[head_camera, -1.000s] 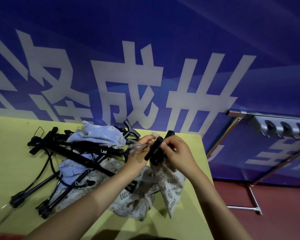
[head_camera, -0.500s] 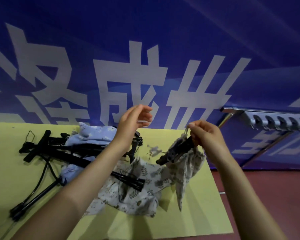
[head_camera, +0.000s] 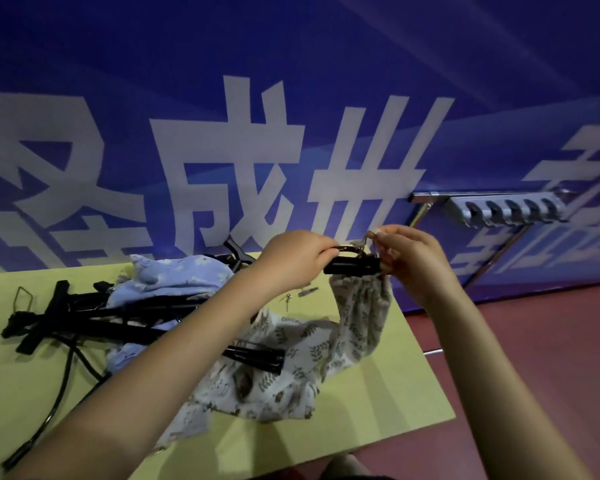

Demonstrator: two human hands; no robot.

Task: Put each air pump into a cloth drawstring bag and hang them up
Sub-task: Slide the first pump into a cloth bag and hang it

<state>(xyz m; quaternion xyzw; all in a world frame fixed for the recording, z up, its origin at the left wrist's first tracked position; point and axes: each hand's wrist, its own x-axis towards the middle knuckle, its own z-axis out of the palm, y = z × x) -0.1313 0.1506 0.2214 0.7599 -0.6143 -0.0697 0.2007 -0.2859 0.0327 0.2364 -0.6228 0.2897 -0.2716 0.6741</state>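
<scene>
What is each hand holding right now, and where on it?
The left hand grips the black pump handle sticking out of the leaf-print bag. The right hand pinches the bag's drawstring at its gathered mouth.

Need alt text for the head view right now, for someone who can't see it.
Both hands, left hand and right hand, hold a black pump at the gathered mouth of a leaf-print bag above a yellow table. More pumps and a blue bag lie behind; a hook rack stands right.

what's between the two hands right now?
Head view: the black pump handle spans the gap between the left hand and right hand, sticking out of the gathered mouth of the leaf-print bag hanging below.
</scene>
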